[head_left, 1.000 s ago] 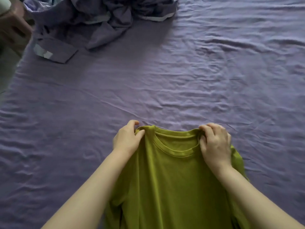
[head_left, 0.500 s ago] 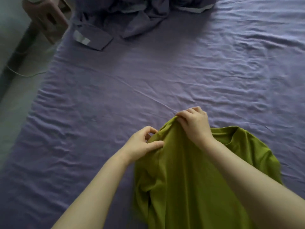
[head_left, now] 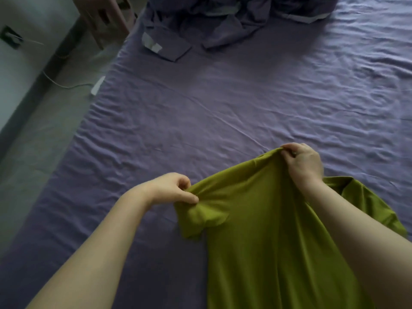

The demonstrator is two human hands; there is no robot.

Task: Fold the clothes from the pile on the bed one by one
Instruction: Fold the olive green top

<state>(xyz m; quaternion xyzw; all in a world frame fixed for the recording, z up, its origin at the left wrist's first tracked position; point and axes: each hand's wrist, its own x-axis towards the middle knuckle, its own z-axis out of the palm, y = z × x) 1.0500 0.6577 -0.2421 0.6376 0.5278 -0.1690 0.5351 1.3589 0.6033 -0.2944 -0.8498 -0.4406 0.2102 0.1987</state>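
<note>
Head view, one frame.

Item: green T-shirt (head_left: pixel 263 230). Olive-green, plain. Held up over the near right part of the bed (head_left: pixel 200 112), its body hanging toward the viewer; one short sleeve droops at its left edge, and part of the cloth spreads onto the sheet to the right, behind the right forearm.

Item: left hand (head_left: pixel 171 189). Fingers curled, thumb and fingers pinching the shirt's left shoulder just above the sleeve.

Item: right hand (head_left: pixel 303 162). Fingers curled over the shirt's top edge, gripping it higher and farther out than the left; the cloth runs taut between the two hands.

Item: bed. Covered by a wrinkled purple sheet.

Item: pile of clothes (head_left: pixel 234 16). Dark purple-grey garments bunched at the far edge of the bed, well apart from the shirt; one cuff or flap with a pale patch lies flat nearest the left side.

Item: floor (head_left: pixel 44 134). Left of the bed; a white cable (head_left: pixel 64 85) trails across it. A wooden stool (head_left: pixel 104 16) stands at the far left corner.
</note>
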